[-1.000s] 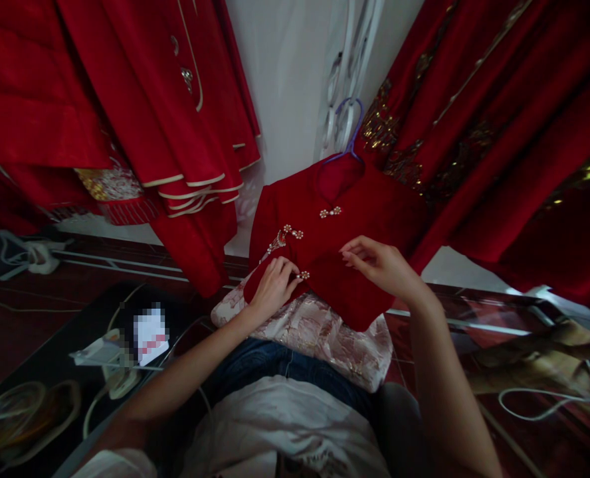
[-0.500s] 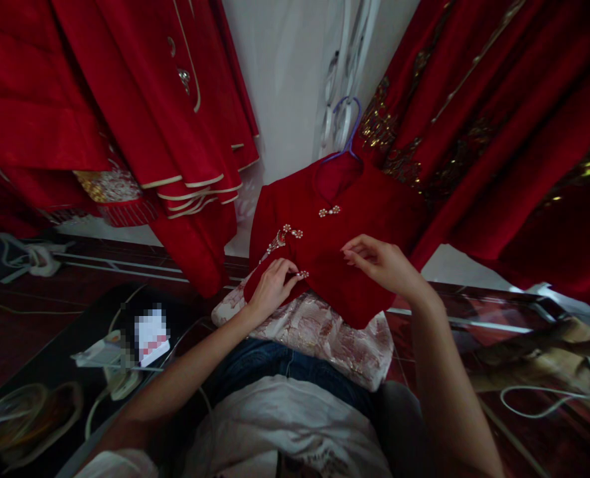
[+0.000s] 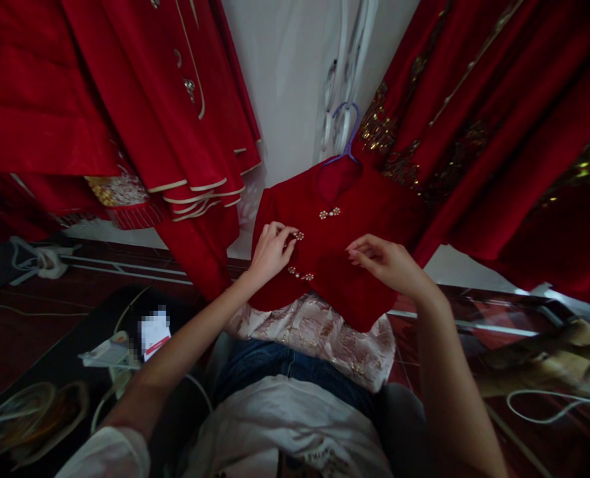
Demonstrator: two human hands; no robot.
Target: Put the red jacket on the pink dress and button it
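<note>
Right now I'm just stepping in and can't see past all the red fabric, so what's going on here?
A seated person has a small red garment spread over a pale brocade cloth on their lap, its collar on a purple hanger. The left hand pinches at the middle pearl clasp on the front flap. The right hand rests on the fabric beside it, fingers curled. Two more clasps show: an upper one near the collar, a lower one below the left hand. Larger red gowns hang around.
</note>
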